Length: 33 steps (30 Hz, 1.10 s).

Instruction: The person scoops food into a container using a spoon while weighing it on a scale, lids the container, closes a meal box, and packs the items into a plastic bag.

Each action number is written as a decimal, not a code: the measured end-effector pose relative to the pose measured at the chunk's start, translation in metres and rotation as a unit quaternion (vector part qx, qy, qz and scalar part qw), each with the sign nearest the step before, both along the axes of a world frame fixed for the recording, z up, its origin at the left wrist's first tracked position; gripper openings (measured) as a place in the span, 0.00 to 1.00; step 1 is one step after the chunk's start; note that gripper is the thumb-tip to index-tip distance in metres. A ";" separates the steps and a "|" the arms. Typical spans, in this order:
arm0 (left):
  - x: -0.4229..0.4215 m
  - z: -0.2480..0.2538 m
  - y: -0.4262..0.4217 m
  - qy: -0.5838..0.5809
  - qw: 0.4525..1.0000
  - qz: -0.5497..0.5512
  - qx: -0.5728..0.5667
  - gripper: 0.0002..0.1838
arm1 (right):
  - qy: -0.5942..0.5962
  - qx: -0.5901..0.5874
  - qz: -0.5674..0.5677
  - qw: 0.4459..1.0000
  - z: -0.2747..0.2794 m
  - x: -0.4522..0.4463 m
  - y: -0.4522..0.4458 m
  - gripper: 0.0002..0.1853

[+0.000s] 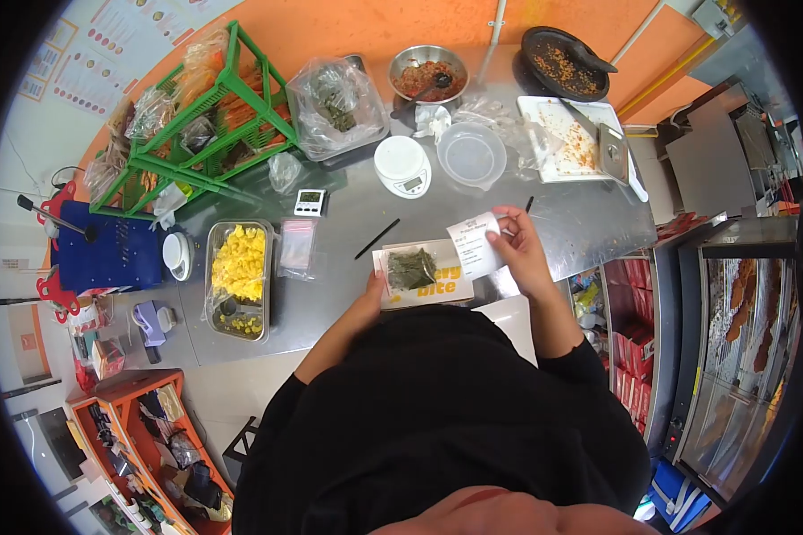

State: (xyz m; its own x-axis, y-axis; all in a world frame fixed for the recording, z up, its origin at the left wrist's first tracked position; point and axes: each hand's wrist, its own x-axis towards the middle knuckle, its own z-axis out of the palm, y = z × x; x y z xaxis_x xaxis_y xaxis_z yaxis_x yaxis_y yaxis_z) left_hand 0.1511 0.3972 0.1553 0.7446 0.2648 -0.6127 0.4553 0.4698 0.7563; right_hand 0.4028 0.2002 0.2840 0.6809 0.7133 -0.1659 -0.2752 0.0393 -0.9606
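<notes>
My right hand [523, 251] pinches a white printed slip of paper [473, 242] by its right side, holding it over the right part of a white-and-yellow box [446, 290] marked "bite". At the box's left end, my left hand [366, 303] is closed on the edge, with the thumb on top; the other fingers are partly hidden. A clear bag of green leaves [410, 269] lies on the box near my left thumb. Just beyond it, a black pen-like stick [376, 239] rests on the steel table [339, 276].
A container of yellow pieces [238, 267], small plastic bags [296, 249] and a timer [309, 202] are to the left. Ahead stand a white scale [402, 161], a plastic bowl [471, 153], a cutting board [562, 165] with a cleaver [612, 153], and green crates [219, 134].
</notes>
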 end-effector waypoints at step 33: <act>0.018 0.031 -0.015 -0.091 0.991 0.053 0.079 0.52 | 0.283 -0.042 0.087 0.954 -0.059 -0.061 0.013 0.30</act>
State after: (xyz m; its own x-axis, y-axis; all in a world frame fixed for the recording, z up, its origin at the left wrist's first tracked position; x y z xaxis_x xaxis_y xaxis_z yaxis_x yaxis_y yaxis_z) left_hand 0.1690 0.3823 0.1866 0.8016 0.4299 -0.4154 0.2583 0.3777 0.8892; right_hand 0.3416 0.2128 0.2255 0.3376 0.7755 -0.5335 -0.7455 -0.1258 -0.6546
